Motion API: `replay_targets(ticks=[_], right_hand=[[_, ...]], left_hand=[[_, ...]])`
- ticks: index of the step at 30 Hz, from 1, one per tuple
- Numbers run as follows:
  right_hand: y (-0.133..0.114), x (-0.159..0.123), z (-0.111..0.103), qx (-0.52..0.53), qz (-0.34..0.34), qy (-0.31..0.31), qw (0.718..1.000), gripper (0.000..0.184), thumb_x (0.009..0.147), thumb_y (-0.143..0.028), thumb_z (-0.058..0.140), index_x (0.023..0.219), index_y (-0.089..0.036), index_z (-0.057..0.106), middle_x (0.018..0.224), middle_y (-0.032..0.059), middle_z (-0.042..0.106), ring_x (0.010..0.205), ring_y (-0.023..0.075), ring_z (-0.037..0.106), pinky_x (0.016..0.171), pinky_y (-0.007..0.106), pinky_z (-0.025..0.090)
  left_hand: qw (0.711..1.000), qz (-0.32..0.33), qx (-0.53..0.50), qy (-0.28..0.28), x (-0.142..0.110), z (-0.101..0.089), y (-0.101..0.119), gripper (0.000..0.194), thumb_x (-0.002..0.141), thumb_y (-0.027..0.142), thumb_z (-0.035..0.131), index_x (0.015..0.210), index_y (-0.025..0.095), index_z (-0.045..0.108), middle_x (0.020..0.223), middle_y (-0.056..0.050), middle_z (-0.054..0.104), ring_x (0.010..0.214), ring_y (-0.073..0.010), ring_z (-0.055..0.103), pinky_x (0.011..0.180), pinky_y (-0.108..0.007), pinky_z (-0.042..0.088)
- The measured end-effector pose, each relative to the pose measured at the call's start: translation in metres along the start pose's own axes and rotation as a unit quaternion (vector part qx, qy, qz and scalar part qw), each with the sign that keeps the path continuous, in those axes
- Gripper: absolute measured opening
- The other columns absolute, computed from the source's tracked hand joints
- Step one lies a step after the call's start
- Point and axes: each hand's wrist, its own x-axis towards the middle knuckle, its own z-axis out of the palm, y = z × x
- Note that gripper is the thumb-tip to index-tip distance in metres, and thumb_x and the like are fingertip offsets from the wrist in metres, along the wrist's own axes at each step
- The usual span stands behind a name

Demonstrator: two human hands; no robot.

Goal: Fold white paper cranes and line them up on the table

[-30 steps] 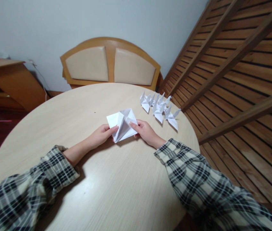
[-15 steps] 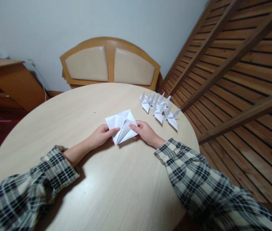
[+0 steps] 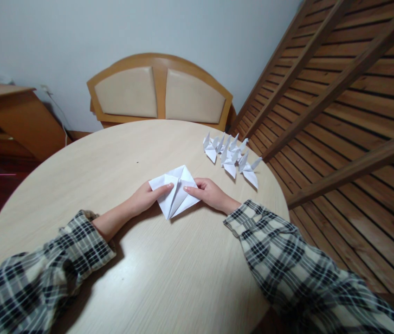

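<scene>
Between my two hands is a folded sheet of white paper (image 3: 183, 199), roughly square, one corner pointing toward me and flaps meeting along a middle crease. My left hand (image 3: 146, 197) pinches its left side, thumb on top near the crease and fingers hidden beneath. On the right side, my right hand (image 3: 210, 192) grips it the same way, its thumb resting on the right flap. The flaps bulge slightly open by the thumbs. Several folded white paper cranes (image 3: 229, 164) stand grouped beyond my right hand.
The round pale wooden table (image 3: 162, 278) lies under my forearms. Behind its far edge rises a wooden headboard (image 3: 161, 88) with cream panels, against a wall. A slatted wooden screen (image 3: 322, 130) leans along the right. A brown desk (image 3: 19, 120) stands at left.
The folded paper has tipped and shifted slightly toward me, and its flaps have spread a little along the crease. My right thumb has slid slightly left and down. The cranes stay put.
</scene>
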Motion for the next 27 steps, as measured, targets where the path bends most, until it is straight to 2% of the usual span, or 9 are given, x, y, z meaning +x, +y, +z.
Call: replay_targets(ticks=[7, 16, 21, 27], right_hand=[[-0.0008, -0.0002, 0.0012, -0.021, -0.003, -0.008, 1.000, 0.034, 0.080, -0.046, 0.063, 0.078, -0.012, 0.062, 0.070, 0.0006, 0.055, 0.062, 0.0103, 0.047, 0.058, 0.023, 0.035], [0.0015, 0.0004, 0.0005, -0.039, -0.002, -0.005, 0.999, 0.036, 0.081, -0.047, 0.063, 0.079, -0.011, 0.062, 0.070, 0.0010, 0.055, 0.063, 0.0109, 0.047, 0.059, 0.024, 0.036], [0.0016, 0.0004, 0.0001, -0.045, -0.006, -0.005, 0.999, 0.036, 0.081, -0.047, 0.062, 0.079, -0.011, 0.062, 0.070, 0.0011, 0.054, 0.063, 0.0107, 0.047, 0.058, 0.024, 0.036], [-0.0006, -0.0002, 0.0015, -0.033, 0.006, -0.018, 0.999, 0.037, 0.079, -0.049, 0.064, 0.075, -0.012, 0.061, 0.067, 0.0001, 0.053, 0.062, 0.0102, 0.045, 0.056, 0.023, 0.034]], left_hand=[[0.999, -0.003, 0.043, 0.008, -0.0005, -0.0006, 0.0002, 0.037, 0.082, 0.050, 0.062, 0.079, 0.013, 0.065, 0.072, -0.004, 0.064, 0.064, -0.0158, 0.053, 0.057, -0.025, 0.041], [0.998, -0.012, 0.067, 0.007, -0.0009, -0.0012, 0.0005, 0.042, 0.079, 0.055, 0.059, 0.069, 0.014, 0.058, 0.062, 0.000, 0.055, 0.058, -0.0127, 0.047, 0.054, -0.024, 0.037], [0.999, -0.020, 0.034, 0.008, -0.0001, -0.0004, 0.0000, 0.043, 0.079, 0.055, 0.062, 0.079, 0.013, 0.064, 0.071, -0.004, 0.062, 0.063, -0.0149, 0.052, 0.059, -0.026, 0.041], [0.999, 0.002, 0.017, 0.045, 0.0021, -0.0015, -0.0022, 0.041, 0.081, 0.054, 0.062, 0.083, 0.013, 0.067, 0.074, -0.004, 0.064, 0.065, -0.0143, 0.052, 0.059, -0.025, 0.040]])
